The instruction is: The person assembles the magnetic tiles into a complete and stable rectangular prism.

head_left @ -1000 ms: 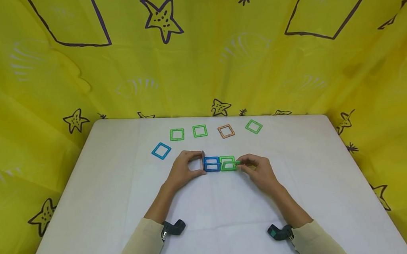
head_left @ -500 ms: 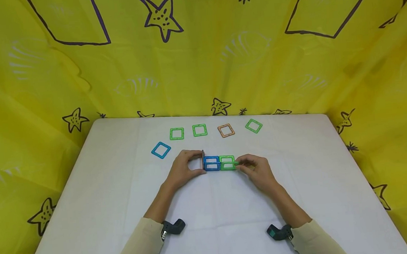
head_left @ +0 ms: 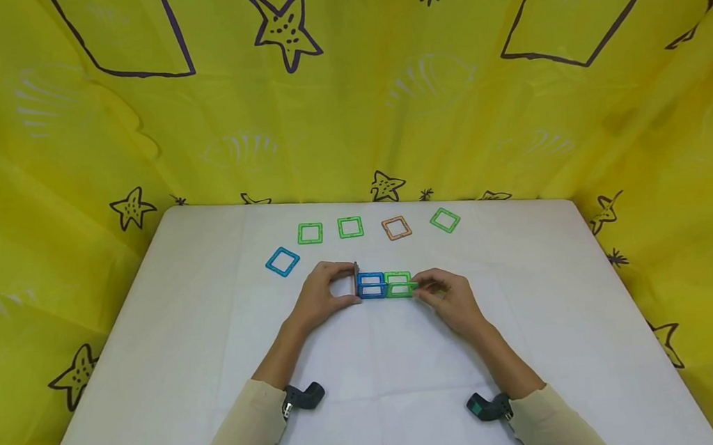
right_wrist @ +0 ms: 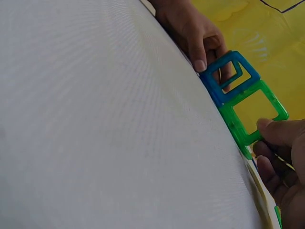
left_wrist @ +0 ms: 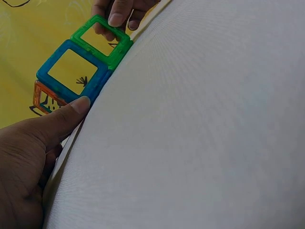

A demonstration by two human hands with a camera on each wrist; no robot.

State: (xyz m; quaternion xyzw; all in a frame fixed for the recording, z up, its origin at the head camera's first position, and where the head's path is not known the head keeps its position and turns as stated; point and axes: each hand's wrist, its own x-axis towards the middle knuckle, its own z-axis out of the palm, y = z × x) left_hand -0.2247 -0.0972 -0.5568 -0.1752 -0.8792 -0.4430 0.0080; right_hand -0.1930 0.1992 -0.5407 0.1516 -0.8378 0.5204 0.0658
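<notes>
Square magnetic tiles form a small build mid-table. A flat blue tile (head_left: 372, 296) and a flat green tile (head_left: 400, 294) lie side by side. On them stand an upright blue tile (left_wrist: 53, 58) and an upright green tile (left_wrist: 85, 27), edge to edge. An upright orange tile (head_left: 356, 282) closes the left end. My left hand (head_left: 318, 297) holds this orange tile between thumb and fingers, the thumb also at the blue tile's lower corner. My right hand (head_left: 455, 300) pinches the upright green tile's outer edge, thumb in front. My left hand's fingers are partly hidden.
Beyond the build lie loose tiles: a blue tile (head_left: 282, 262), a green tile (head_left: 310, 233), another green tile (head_left: 350, 227), an orange tile (head_left: 397, 228) and a third green tile (head_left: 445, 220). A yellow patterned curtain (head_left: 348, 111) hangs behind the white table (head_left: 372, 424).
The upright green tile, angled toward me a second ago, now lines up with the upright blue tile. My right hand shifted slightly with it; my left hand kept its place.
</notes>
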